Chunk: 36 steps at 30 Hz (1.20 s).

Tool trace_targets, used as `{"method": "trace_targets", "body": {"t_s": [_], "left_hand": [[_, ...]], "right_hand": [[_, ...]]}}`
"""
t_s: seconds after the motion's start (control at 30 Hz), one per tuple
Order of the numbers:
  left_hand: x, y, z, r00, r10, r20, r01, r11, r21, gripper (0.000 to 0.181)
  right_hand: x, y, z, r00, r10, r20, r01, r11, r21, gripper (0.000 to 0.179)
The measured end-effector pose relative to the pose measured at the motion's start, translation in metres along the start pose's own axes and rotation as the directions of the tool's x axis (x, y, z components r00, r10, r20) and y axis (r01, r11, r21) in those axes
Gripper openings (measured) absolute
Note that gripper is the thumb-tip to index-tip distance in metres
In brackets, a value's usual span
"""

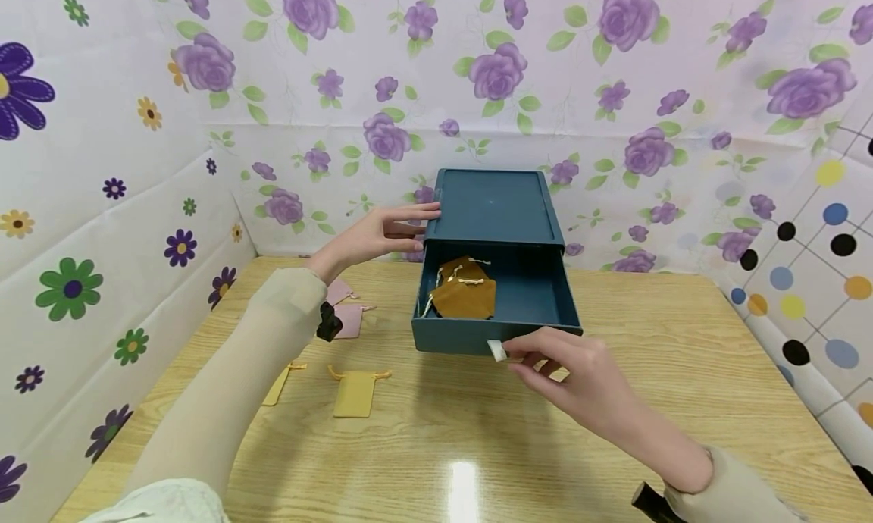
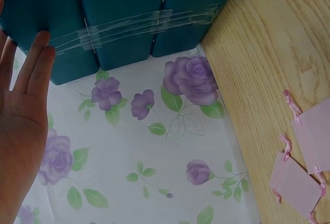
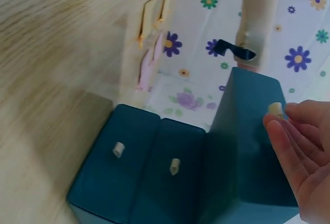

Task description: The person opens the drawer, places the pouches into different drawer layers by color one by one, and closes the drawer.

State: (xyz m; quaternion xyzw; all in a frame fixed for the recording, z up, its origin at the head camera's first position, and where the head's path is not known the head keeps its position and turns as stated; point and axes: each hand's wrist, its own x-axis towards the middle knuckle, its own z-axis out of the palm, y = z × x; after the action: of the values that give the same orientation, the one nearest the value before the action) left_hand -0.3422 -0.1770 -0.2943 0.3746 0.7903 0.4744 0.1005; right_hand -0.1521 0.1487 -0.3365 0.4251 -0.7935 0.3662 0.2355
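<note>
A dark teal drawer unit (image 1: 491, 205) stands against the back cloth, its top drawer (image 1: 450, 335) pulled out toward me. Between thumb and fingertips, my right hand (image 1: 569, 364) pinches the small white pull tab (image 1: 495, 350) on that drawer's front. With fairly straight fingers, my left hand (image 1: 371, 239) touches the unit's left side near the top. Inside the drawer, brown drawstring pouches (image 1: 470, 299) lie in the left part, partly overlapping. The right wrist view shows two lower drawers (image 3: 136, 131) pushed in, each with a pale tab.
Pink pouches (image 1: 350, 320) lie on the wooden table (image 1: 641, 402) left of the unit, partly behind my left arm. Nearer to me are a yellow pouch (image 1: 355, 394) and another yellow pouch (image 1: 276, 386), half hidden by the arm. Flowered cloth (image 1: 382, 136) hangs behind.
</note>
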Motion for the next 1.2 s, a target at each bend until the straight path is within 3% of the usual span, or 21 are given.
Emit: {"method": "trace_targets", "body": {"t_s": [0.27,0.7,0.93,1.2], "left_hand": [[0.0,-0.001,0.0,1.0,0.008,-0.003,-0.008,1.0,-0.002,0.056],[0.001,-0.002,0.0,1.0,0.022,0.0,-0.022,1.0,0.012,0.057],[0.0,-0.001,-0.001,1.0,0.019,-0.003,-0.019,1.0,0.0,0.057],[0.001,-0.001,0.0,1.0,-0.009,-0.002,0.009,1.0,-0.011,0.057]], "right_hand": [[-0.003,0.006,0.009,0.997,0.075,0.01,-0.075,0.996,-0.045,0.033],[-0.004,0.006,0.02,0.993,0.064,-0.094,-0.072,0.995,-0.076,0.033],[0.001,0.01,0.02,0.993,0.041,-0.11,-0.045,0.998,-0.039,0.032],[0.008,0.014,0.018,0.992,0.063,-0.108,-0.069,0.996,-0.055,0.03]]}}
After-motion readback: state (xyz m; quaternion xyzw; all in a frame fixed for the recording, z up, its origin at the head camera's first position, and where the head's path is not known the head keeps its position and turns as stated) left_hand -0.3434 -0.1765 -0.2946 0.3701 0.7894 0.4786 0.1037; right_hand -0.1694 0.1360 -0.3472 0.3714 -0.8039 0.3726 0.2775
